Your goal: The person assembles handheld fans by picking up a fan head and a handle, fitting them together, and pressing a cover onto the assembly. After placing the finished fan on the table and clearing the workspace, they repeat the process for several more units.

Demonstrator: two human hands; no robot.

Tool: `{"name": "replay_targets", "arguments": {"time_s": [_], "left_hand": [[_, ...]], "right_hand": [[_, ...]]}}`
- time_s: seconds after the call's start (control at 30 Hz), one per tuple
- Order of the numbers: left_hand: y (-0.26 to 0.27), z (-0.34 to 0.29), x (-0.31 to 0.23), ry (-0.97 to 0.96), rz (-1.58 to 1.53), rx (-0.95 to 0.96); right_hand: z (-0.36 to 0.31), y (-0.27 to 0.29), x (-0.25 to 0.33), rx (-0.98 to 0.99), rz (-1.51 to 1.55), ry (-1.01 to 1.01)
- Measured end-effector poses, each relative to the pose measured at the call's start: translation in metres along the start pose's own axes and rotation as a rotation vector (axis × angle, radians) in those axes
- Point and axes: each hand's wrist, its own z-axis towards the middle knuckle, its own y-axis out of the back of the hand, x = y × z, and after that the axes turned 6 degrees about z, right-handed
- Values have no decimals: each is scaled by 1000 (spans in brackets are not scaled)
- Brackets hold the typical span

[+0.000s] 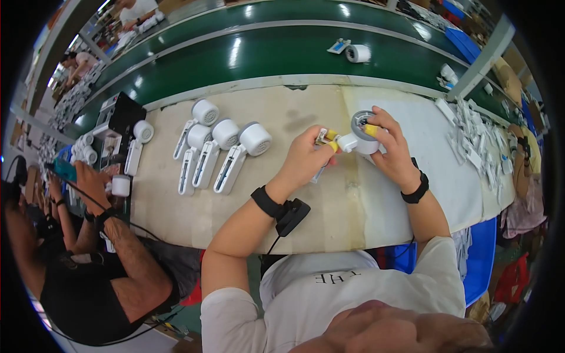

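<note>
My right hand (393,144) is closed around a white round device head (367,146) with a grey rim, its open face turned up and dark parts inside. A short white neck piece (348,142) sticks out from the head toward my left hand (306,157). The left fingers are pinched together at that neck, with a thin pale strip (318,174) showing below them; its far end is hidden by the hand. Yellow covers wrap some fingertips on both hands. To the left, several white devices with round perforated heads and slotted handles (229,169) lie side by side on the table.
White handle shells (471,141) are heaped at the table's right. Behind runs a green conveyor (271,52) carrying a loose white head (358,53). A black box (115,120) stands at the left, where a co-worker's hand (91,182) holds a teal tool. A blue bin (481,259) sits below right.
</note>
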Motion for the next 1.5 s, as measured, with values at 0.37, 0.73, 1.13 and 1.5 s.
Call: {"name": "replay_targets", "arguments": {"time_s": [0.37,0.73,1.13,1.5], "left_hand": [[-9,-7,11,-49,596,-68],[-29,-22,-12,-63,601,193],[-17,-7,-14,-31,-319,18],[5,3,2,-16,-298,-171]], "right_hand": [[11,41,21,168,569,-309],[30,62,16,657,492,-388],[6,52,-18,246,430,-697],[-6,31,12,73,73,-602]]}}
